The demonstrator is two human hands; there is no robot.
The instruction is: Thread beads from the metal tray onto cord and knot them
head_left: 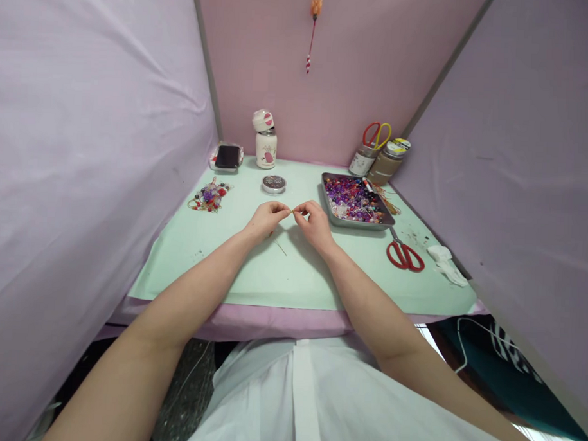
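My left hand (269, 218) and my right hand (314, 222) meet above the middle of the mat, thumb and forefinger of each pinched together. Between the fingertips is a tiny yellowish bit of thin cord (280, 247), whose loose end trails below my left hand. Fingers cover most of it, and any knot or bead there is too small to make out. Just right of my right hand stands a metal tray (359, 225) heaped with purple, red and clear beads (350, 197). A small round tin (274, 184) with dark contents sits beyond my left hand.
Finished-looking beaded strings (212, 196) lie left on the green mat (215, 269). Red-handled scissors (404, 255) and white cloth (447, 264) lie right. Behind stand a phone (228, 157), a bottle (266, 147) and jars (386, 164). A tassel (312, 38) hangs before the pink back wall.
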